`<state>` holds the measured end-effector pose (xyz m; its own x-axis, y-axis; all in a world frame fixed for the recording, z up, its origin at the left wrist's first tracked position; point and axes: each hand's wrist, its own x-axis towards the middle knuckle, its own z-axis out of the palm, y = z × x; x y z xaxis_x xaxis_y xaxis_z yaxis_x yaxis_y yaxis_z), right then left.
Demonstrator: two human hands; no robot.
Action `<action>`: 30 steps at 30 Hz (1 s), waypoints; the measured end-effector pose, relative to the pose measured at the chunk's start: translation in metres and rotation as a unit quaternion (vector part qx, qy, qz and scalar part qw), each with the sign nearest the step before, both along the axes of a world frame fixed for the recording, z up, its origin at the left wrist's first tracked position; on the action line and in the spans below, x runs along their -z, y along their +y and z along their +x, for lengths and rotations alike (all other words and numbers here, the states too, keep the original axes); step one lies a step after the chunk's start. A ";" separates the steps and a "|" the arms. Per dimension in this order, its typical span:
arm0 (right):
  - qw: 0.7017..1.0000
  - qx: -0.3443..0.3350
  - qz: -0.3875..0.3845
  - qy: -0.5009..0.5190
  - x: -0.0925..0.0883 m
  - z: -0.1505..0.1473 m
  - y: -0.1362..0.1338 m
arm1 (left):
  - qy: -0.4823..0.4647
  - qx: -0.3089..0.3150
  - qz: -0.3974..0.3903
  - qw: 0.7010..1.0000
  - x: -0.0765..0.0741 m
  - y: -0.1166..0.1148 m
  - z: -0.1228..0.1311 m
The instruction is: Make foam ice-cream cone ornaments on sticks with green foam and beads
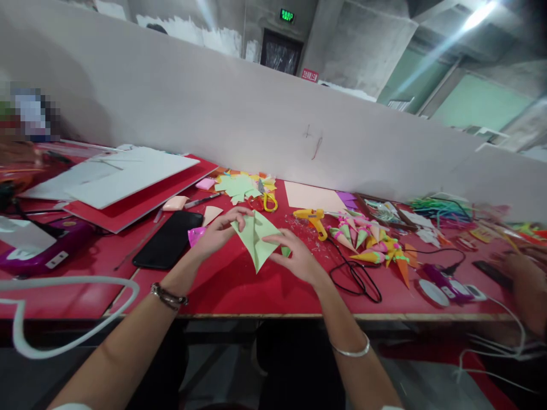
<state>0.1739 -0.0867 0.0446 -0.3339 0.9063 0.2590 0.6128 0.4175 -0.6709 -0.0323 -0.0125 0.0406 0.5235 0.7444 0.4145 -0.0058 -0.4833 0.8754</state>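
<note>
Between my two hands, above the red tabletop, is a piece of light green paper (pixel 255 242) with a fold line and a point aimed down toward me. My left hand (pixel 226 225) pinches its upper left corner. On the right edge, my right hand (pixel 294 256) has its fingers closed over the paper. A small green scrap (pixel 286 250) shows beside my right fingers. Under my left forearm lies a shiny pink piece (pixel 195 236), close to a black phone (pixel 168 239). Yellow-handled scissors (pixel 270 201) rest just beyond my hands.
A yellow glue gun (pixel 314 221) with a looping black cord lies to the right, beside colourful paper cones (pixel 363 236). Green paper pieces (pixel 239 187) are piled at the back. White boards (pixel 141 171) stand left. Another person's hand (pixel 527 279) is at far right.
</note>
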 end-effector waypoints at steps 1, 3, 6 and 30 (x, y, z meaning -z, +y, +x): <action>0.999 0.012 0.004 0.046 0.001 -0.003 0.005 | -0.017 -0.012 -0.016 1.000 0.001 0.002 0.001; 0.991 0.044 0.005 0.124 0.002 -0.007 0.016 | -0.046 -0.030 -0.051 0.997 0.003 0.007 0.002; 0.978 0.076 -0.014 0.193 0.004 -0.008 0.036 | -0.071 -0.012 -0.094 0.993 0.008 0.017 0.006; 0.856 0.118 -0.075 0.498 0.044 -0.024 0.081 | -0.277 -0.198 -0.317 0.885 0.049 0.030 0.044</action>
